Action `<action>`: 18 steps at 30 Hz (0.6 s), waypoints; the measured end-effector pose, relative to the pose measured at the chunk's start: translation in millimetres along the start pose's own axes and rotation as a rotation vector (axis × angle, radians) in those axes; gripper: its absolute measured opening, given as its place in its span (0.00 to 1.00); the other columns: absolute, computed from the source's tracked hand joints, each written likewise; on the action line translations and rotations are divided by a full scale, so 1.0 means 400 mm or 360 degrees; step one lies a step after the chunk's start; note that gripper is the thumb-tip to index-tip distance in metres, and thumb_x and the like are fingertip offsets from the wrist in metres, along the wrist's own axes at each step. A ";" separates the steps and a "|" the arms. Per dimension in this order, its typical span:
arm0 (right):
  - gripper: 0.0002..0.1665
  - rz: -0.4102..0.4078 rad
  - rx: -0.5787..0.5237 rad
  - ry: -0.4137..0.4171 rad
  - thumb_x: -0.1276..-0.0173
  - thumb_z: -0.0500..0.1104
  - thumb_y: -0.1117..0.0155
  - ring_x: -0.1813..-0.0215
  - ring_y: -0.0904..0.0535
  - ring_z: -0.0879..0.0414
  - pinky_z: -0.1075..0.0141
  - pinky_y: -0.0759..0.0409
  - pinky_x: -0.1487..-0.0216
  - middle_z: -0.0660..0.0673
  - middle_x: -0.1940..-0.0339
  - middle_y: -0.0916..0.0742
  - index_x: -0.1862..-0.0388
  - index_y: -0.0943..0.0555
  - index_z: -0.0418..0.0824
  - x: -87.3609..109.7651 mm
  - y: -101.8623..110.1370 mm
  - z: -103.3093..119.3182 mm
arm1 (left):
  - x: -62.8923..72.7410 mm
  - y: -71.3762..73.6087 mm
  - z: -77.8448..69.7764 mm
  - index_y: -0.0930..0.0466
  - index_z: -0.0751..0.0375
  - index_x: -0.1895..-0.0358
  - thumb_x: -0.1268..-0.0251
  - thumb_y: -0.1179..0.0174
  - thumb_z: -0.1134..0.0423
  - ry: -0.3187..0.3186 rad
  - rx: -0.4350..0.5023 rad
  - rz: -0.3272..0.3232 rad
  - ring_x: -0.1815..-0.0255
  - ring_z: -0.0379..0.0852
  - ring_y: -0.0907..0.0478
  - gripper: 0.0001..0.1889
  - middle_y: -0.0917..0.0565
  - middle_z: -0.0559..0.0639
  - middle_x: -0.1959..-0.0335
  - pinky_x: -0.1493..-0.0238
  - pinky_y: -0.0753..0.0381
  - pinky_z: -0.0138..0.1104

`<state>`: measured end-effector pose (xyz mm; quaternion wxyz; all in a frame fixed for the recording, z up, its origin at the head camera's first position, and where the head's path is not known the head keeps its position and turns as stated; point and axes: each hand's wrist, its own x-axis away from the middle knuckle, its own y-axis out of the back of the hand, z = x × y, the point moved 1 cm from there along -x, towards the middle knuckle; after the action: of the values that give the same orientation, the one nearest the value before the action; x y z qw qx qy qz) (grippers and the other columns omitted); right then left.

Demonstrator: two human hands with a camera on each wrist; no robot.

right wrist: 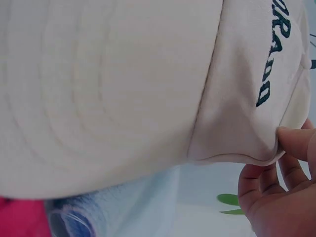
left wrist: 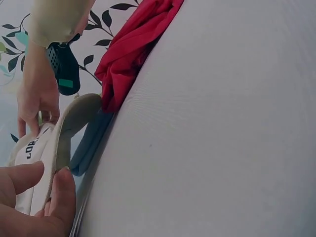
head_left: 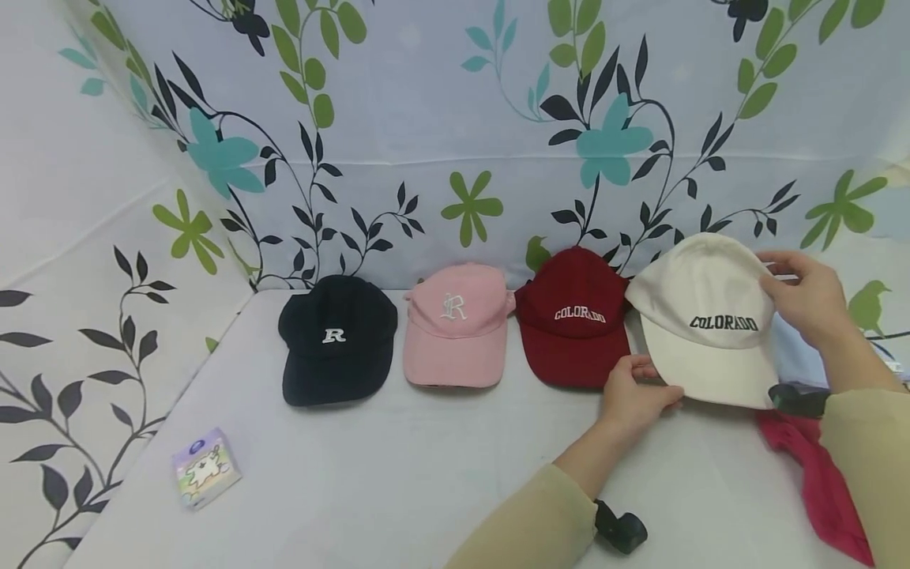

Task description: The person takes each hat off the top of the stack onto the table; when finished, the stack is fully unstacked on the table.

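Note:
A cream baseball cap (head_left: 711, 300) lettered COLORADO is held at the right end of a row of caps. My left hand (head_left: 637, 393) pinches the left edge of its brim; the left wrist view shows thumb and fingers (left wrist: 63, 195) on either side of that edge. On the other side my right hand (head_left: 803, 296) pinches the cap's side edge, thumb in front, as the right wrist view shows. Beside the cream cap sits a dark red COLORADO cap (head_left: 577, 316), then a pink cap (head_left: 456, 328) and a black cap (head_left: 337, 340), both marked R.
Behind the cream cap lies light blue cloth (head_left: 799, 352), with a crimson cloth (head_left: 825, 482) near my right sleeve. A small pastel box (head_left: 206, 469) stands at the left of the white table (head_left: 398, 474). A leaf-patterned curtain (head_left: 398, 158) hangs behind the caps.

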<state>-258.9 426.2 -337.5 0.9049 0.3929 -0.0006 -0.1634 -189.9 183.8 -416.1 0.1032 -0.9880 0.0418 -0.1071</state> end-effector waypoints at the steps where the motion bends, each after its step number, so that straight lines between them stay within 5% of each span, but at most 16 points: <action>1: 0.30 -0.0011 0.0001 -0.0008 0.19 0.43 0.56 0.33 0.35 0.26 0.52 0.20 0.49 0.23 0.30 0.33 0.23 0.39 0.32 -0.002 -0.005 -0.005 | 0.000 0.000 0.001 0.23 0.54 0.54 0.52 0.29 0.83 0.0014 0.0013 0.0012 0.77 0.48 0.16 0.25 0.24 0.44 0.67 0.71 0.14 0.35; 4: 0.29 -0.0026 0.0007 -0.0035 0.19 0.41 0.56 0.33 0.35 0.26 0.55 0.22 0.52 0.23 0.31 0.32 0.23 0.39 0.31 -0.004 -0.017 -0.015 | 0.002 0.002 0.003 0.23 0.55 0.54 0.50 0.29 0.82 0.0052 0.0028 0.0041 0.76 0.49 0.16 0.24 0.24 0.45 0.67 0.70 0.14 0.36; 8: 0.30 -0.0018 -0.0008 -0.0060 0.19 0.41 0.56 0.31 0.36 0.24 0.35 0.29 0.39 0.22 0.30 0.34 0.23 0.40 0.31 -0.002 -0.025 -0.020 | 0.006 0.008 -0.001 0.23 0.56 0.52 0.48 0.29 0.80 0.0105 -0.0023 0.0073 0.75 0.48 0.15 0.22 0.23 0.45 0.67 0.67 0.13 0.37; 13: 0.31 -0.0021 0.0015 -0.0032 0.20 0.43 0.56 0.31 0.35 0.24 0.45 0.22 0.47 0.23 0.31 0.32 0.22 0.40 0.32 0.003 -0.019 -0.018 | 0.012 0.016 -0.008 0.23 0.59 0.48 0.45 0.28 0.76 0.0143 -0.0037 0.0103 0.73 0.51 0.15 0.22 0.22 0.47 0.64 0.66 0.13 0.38; 18: 0.35 -0.0009 0.0027 -0.0005 0.20 0.50 0.54 0.31 0.36 0.25 0.38 0.26 0.44 0.24 0.32 0.31 0.21 0.40 0.35 0.012 -0.004 -0.009 | 0.019 0.038 -0.021 0.23 0.61 0.44 0.43 0.28 0.73 0.0149 -0.0023 0.0131 0.68 0.56 0.13 0.23 0.19 0.50 0.58 0.62 0.13 0.42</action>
<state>-254.2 426.2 -341.6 0.9011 0.4004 -0.0022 -0.1667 -185.1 166.6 -409.7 0.0982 -0.9801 0.0881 -0.1486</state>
